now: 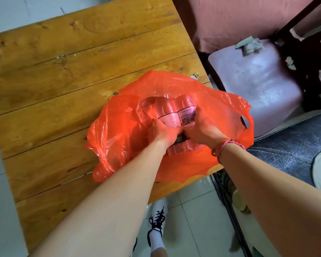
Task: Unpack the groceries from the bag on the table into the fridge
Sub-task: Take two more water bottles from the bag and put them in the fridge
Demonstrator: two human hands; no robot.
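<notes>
On the wooden table [63, 75], inside the opened orange bag [109, 138], the bottles [176, 112] are clasped by the curled left hand [161, 132] and right hand [200, 128], so unpacking is judged barely begun, with no fridge seen.

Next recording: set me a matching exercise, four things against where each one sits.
Things:
1 bottles
2 orange bag
3 bracelet
4 white shoe

Places:
A on the floor tiles
B on the wooden table
C inside the orange bag, gripped by the left hand and right hand
D round the right wrist

Pairs: 1-C; 2-B; 3-D; 4-A.
</notes>
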